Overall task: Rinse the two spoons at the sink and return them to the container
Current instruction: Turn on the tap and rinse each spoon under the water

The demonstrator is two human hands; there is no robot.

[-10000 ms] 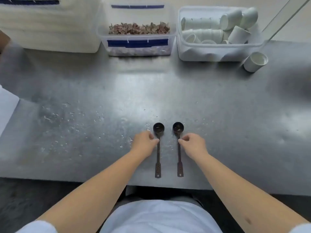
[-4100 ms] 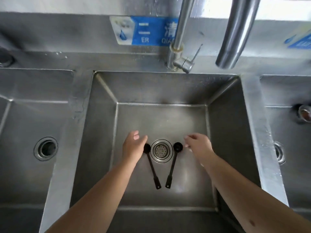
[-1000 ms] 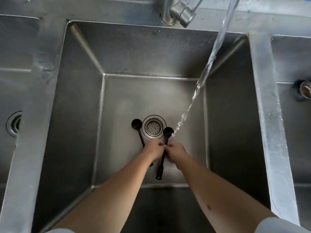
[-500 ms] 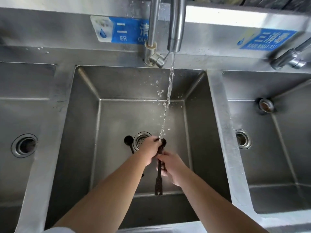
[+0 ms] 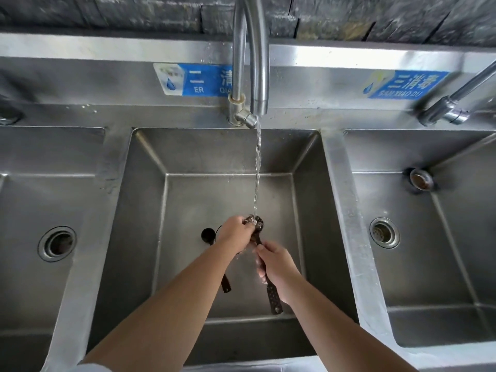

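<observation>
Water runs from the tall steel tap into the middle sink basin. I hold one dark long-handled spoon up under the stream, its bowl catching the water. My right hand grips its handle. My left hand closes around its bowl, fingers on it. The other dark spoon lies on the basin floor to the left, its bowl beside the drain and its handle mostly hidden under my left forearm.
A steel basin with a drain lies to the left, another with a drain to the right. A second tap stands at the far right. Blue labels are stuck on the backsplash. The container is out of view.
The spoon in my hands has stayed under the stream, held slightly higher, with water now splashing on its bowl. My view has tilted up to show more of the tap and wall.
</observation>
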